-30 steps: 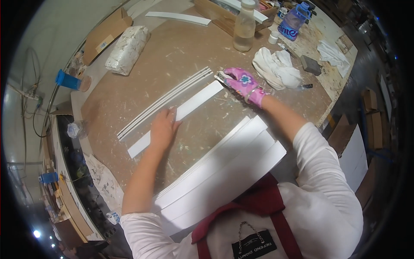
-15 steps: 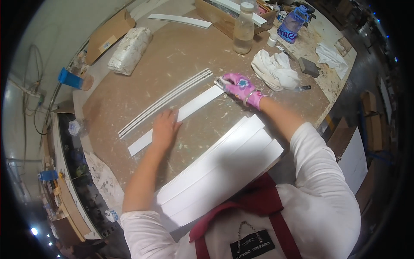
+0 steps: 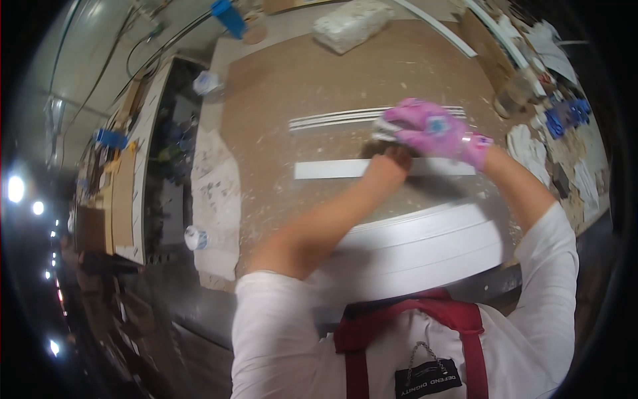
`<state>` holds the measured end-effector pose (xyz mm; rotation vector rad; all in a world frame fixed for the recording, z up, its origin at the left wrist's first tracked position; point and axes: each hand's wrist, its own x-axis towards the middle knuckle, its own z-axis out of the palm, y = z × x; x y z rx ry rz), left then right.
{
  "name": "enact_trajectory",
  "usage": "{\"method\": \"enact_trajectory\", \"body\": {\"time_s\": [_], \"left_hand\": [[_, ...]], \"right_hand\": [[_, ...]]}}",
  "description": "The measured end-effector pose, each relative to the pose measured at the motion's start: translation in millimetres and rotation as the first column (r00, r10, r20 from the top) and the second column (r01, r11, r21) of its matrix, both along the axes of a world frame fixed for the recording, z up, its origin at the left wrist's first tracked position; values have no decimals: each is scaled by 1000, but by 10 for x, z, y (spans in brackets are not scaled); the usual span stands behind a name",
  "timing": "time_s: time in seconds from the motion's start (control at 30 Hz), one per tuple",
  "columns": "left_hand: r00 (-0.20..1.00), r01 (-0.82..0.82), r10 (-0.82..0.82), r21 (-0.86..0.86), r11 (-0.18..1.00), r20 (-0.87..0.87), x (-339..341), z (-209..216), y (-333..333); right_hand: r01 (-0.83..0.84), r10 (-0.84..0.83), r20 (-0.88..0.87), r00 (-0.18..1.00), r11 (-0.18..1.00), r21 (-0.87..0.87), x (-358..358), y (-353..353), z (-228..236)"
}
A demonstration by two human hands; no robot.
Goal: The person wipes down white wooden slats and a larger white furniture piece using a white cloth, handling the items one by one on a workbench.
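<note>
- White strip (image 3: 325, 170): flat on the workbench (image 3: 266, 166), lying crosswise btwn narrow strips (image 3: 325, 122) on the far side & stacked white panels (image 3: 432, 253) on the near side; both ends uncovered.
- L hand (image 3: 392, 164): bare, at mid-strip; fingers smeared by blur, so I can't tell from here if it's gripping or just resting.
- R hand (image 3: 435, 130): pink-gloved, fingers bent, beside L & beyond the strip; pale thing (image 3: 385, 128) at the tips, maybe pinched, too blurry for me to confirm.
- White cloth (image 3: 528, 156): far R, nobody touching it.
- Step, my read: hands-on work at mid-strip. Next move calls for L steadying the strip, R kept clear of L's fingers.
</note>
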<state>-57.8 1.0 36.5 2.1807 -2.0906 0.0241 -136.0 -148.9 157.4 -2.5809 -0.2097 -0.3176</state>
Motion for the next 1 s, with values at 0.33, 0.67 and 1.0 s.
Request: {"method": "enact_trajectory", "body": {"time_s": [0.33,0.67,1.0], "left_hand": [[897,-155,55,-197,968,-438,-72,-174,136],[948,-96,38,-173,980,-315,170,-262,-59],[986,-162,159,-69,984,-49,209,-95,-232]], "right_hand": [[-474,332,-408,850,819,-322,1766,1830,-662],[255,137,-692,709,864,433,1617,1317,37],[-128,206,-226,952,940,317,1266,575,-133]]}}
